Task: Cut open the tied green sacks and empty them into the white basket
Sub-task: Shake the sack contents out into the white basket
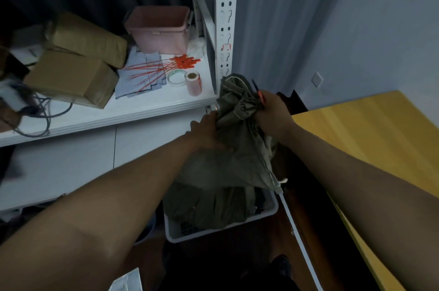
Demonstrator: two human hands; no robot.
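Observation:
A green cloth sack (240, 143) hangs in the air above the white basket (270, 212) on the floor. My right hand (273, 112) is closed around the sack's bunched, tied neck, and a small red-handled tool (260, 93) pokes out above its fingers. My left hand (209, 133) grips the sack's side lower down on the left. More green cloth (209, 207) and some dark items lie inside the basket under the hanging sack.
A white metal shelf (147, 110) to the left carries brown parcels (76, 76), a pink bin (159, 29), red zip ties (164, 67), tape rolls (177, 78) and cables. A yellow tabletop (380, 136) stands on the right. The shelf upright (225, 17) is just behind the sack.

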